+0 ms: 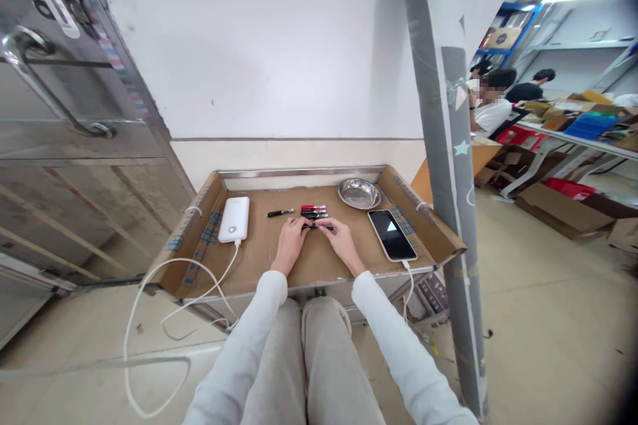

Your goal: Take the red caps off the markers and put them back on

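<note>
My left hand (pixel 290 239) and my right hand (pixel 339 237) meet at the middle of a cardboard-lined tray (pixel 209 212). Together they pinch a thin black pen (pixel 317 226), one hand at each end. Just beyond it lie three more pens in a row (pixel 314 211), one with a red cap. A single black pen (pixel 280 212) lies apart to the left. Both hands have their fingers curled on the held pen.
A white power bank (pixel 234 219) with a white cable (pixel 149 292) lies left on the tray. A phone (pixel 392 234) lies right, a steel bowl (pixel 359 193) behind it. A grey post (pixel 448 166) stands right, a metal door (pixel 64 119) left. People sit far right.
</note>
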The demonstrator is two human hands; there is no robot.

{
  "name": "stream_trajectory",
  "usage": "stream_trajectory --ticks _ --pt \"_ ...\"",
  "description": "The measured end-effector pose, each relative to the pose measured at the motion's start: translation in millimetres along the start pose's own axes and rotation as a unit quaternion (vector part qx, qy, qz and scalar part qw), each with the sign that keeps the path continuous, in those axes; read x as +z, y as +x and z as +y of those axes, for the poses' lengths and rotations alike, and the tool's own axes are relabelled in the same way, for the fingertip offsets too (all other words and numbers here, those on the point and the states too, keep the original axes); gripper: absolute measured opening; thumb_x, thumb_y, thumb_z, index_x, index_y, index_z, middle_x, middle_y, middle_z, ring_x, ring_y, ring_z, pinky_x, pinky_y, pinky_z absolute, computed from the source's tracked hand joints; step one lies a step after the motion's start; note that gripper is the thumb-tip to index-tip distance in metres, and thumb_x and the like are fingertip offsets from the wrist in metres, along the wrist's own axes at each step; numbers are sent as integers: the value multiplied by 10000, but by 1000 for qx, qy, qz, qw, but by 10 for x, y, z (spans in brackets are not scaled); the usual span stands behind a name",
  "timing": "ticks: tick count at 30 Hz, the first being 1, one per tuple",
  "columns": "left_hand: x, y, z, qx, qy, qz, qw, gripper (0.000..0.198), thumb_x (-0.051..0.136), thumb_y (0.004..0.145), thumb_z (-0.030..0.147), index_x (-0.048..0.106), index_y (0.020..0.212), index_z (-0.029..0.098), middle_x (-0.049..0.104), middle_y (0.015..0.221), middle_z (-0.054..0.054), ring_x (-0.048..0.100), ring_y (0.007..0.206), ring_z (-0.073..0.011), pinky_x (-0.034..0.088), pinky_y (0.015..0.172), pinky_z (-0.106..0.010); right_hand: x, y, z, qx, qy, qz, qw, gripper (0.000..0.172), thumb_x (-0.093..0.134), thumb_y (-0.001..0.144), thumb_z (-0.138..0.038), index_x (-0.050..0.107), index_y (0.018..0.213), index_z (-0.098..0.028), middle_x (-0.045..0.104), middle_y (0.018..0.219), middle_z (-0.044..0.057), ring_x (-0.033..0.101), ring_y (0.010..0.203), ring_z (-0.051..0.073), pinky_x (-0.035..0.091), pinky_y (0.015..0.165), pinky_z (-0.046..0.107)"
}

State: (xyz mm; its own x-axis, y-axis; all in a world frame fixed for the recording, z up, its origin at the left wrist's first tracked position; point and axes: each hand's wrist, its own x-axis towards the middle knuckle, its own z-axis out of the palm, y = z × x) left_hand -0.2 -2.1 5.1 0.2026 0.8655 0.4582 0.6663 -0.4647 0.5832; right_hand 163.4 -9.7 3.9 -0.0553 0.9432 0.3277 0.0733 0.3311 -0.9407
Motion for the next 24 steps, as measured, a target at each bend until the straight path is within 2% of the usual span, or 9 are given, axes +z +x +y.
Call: stream_trajectory --ticks 5,8,11,15,19,24 --pt "-43 -30 -18 37 53 8 998 153 485 861 139 563 978 200 595 1023 -67 530 974 -222 432 881 -390 25 -50 1 -52 -97 -113 988 255 507 828 -229 666 1025 -252 677 1046 19 617 972 167 447 927 341" --pt "-108 -121 -34 56 34 -16 998 189 438 877 135 545 1021 197 567 1035 -71 521 1001 -218 436 898 -382 -17 -92 4 -64 -115 -131 983 266 504 833 -220 649 1055 -241 654 1091 37 597 1009 169 444 927 335" --pt "-175 -210 -14 75 4 -51 996 221 404 884 135 535 1049 200 549 1053 -71 526 1019 -204 437 922 -372 -86 -142 -17 -82 -164 -107 977 244 544 824 -218 641 1049 -227 634 1087 58 569 1032 183 431 935 352" --pt "-202 -259 16 62 -34 -64 995 208 413 888 176 537 1052 204 540 1039 -60 564 921 -172 467 882 -340 -148 -191 -19 -87 -268 -54 958 139 584 825 -235 664 938 -218 615 967 66 546 970 210 423 903 385" --pt "-127 -213 -15 62 -29 -74 995 119 486 876 246 569 951 206 540 948 -40 557 903 -179 475 861 -343 -121 -163 49 -78 -330 -23 941 104 566 845 -251 664 844 -213 586 852 63 534 873 221 431 840 386" --pt "8 -85 -65 69 12 -50 996 115 447 897 210 553 939 199 543 935 -48 542 921 -190 463 874 -367 -19 -14 120 -91 -364 0 927 143 477 879 -207 619 890 -199 592 888 70 518 863 222 422 825 373"
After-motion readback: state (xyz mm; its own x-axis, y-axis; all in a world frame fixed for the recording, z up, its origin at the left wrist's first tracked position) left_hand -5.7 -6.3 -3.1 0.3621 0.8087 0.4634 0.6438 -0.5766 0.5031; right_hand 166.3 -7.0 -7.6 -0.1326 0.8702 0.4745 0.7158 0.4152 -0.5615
